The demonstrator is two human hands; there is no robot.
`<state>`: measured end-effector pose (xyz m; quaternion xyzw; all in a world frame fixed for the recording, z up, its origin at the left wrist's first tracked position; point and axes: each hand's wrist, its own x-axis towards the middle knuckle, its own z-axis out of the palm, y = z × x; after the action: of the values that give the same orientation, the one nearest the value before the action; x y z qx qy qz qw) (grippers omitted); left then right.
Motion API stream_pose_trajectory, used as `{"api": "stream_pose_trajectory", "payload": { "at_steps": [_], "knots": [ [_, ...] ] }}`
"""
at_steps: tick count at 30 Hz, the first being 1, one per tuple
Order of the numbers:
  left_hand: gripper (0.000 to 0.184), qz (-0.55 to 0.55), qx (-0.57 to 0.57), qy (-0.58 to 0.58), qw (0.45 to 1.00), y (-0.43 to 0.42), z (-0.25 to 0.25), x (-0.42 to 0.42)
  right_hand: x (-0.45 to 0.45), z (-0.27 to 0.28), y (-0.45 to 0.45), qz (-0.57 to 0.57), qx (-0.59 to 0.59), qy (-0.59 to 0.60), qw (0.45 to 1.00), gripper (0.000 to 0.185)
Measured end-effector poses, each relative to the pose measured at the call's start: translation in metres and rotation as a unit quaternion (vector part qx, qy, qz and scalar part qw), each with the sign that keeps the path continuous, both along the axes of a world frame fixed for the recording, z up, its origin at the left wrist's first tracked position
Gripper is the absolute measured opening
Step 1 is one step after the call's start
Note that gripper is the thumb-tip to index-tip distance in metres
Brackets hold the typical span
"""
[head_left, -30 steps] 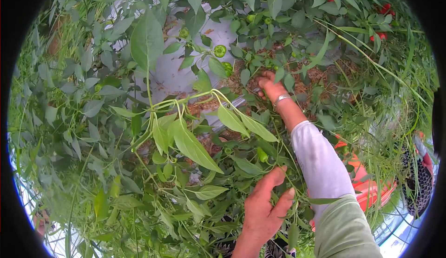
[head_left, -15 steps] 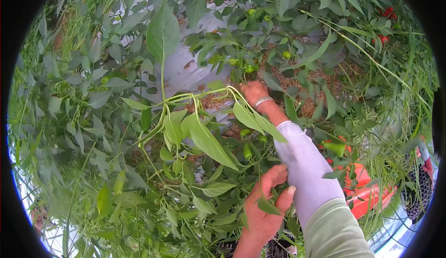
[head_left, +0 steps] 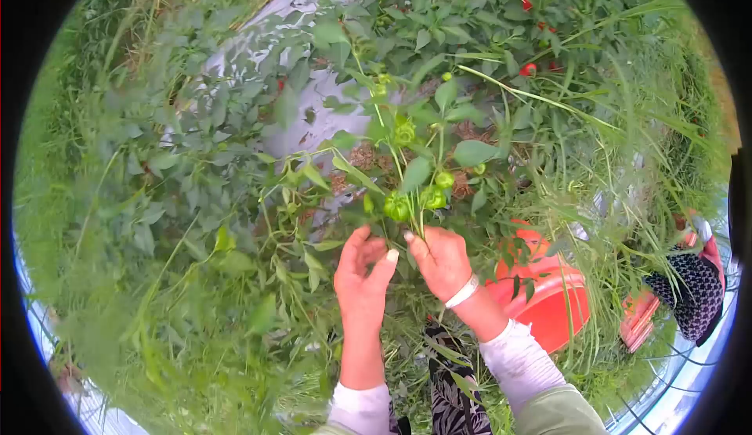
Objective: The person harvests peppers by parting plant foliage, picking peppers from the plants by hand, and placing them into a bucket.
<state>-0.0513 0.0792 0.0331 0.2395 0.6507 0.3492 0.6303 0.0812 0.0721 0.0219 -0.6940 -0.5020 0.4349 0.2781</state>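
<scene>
My right hand [head_left: 443, 264], with a pale band at the wrist, is closed around the lower stems of a pepper branch [head_left: 416, 172]. Green, lobed peppers [head_left: 397, 206] hang on that branch just above my fingers. Close beside it on the left is my left hand [head_left: 360, 277], its fingers loosely bent and the thumb apart, with nothing visible in it. Its fingertips are just below the green peppers. Leafy pepper plants surround both hands.
A red-orange bucket [head_left: 581, 294] stands in the grass at the right. Beyond it are a dark patterned cloth [head_left: 689, 292] and a red striped item [head_left: 639, 319]. Red peppers [head_left: 529, 69] hang at upper right. Pale ground sheeting [head_left: 325, 110] shows between plants.
My right hand has come back from deeper among the plants, drawing a branch with green peppers closer. My left hand has moved left, beside it. The view has shifted, showing more of the bucket.
</scene>
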Motion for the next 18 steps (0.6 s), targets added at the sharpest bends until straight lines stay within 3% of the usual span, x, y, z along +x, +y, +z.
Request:
{"api": "stream_pose_trajectory", "payload": {
  "at_steps": [1, 3, 5, 9, 11, 13, 15, 18],
  "knots": [
    [0.046, 0.002, 0.005, 0.004, 1.000, -0.002, 0.010, -0.002, 0.000, 0.020, -0.005, 0.041, 0.019, -0.049, 0.998, 0.019],
    [0.058, -0.102, 0.043, 0.044, 0.993, -0.008, 0.038, -0.007, -0.012, 0.049, -0.029, 0.065, 0.015, -0.073, 0.995, 0.016],
    [0.059, -0.122, 0.029, -0.005, 0.992, -0.015, 0.075, -0.010, -0.029, 0.083, -0.054, 0.152, -0.024, -0.137, 0.979, 0.019],
    [0.062, -0.072, -0.047, -0.036, 0.996, -0.053, 0.126, -0.035, -0.047, 0.142, -0.093, 0.203, -0.056, -0.144, 0.967, 0.019],
    [0.062, -0.096, -0.137, -0.225, 0.960, -0.060, 0.157, -0.057, -0.045, 0.167, -0.104, 0.231, -0.057, -0.163, 0.957, 0.018],
    [0.059, -0.089, -0.135, -0.272, 0.949, -0.067, 0.189, -0.065, -0.038, 0.197, -0.116, 0.243, -0.053, -0.171, 0.953, 0.019],
    [0.055, 0.017, -0.161, -0.335, 0.928, -0.073, 0.209, -0.066, -0.032, 0.223, -0.127, 0.260, -0.041, -0.176, 0.949, 0.019],
    [0.051, 0.032, -0.096, -0.319, 0.943, -0.086, 0.223, -0.049, -0.026, 0.257, -0.139, 0.290, -0.026, -0.165, 0.942, 0.021]
  ]
}}
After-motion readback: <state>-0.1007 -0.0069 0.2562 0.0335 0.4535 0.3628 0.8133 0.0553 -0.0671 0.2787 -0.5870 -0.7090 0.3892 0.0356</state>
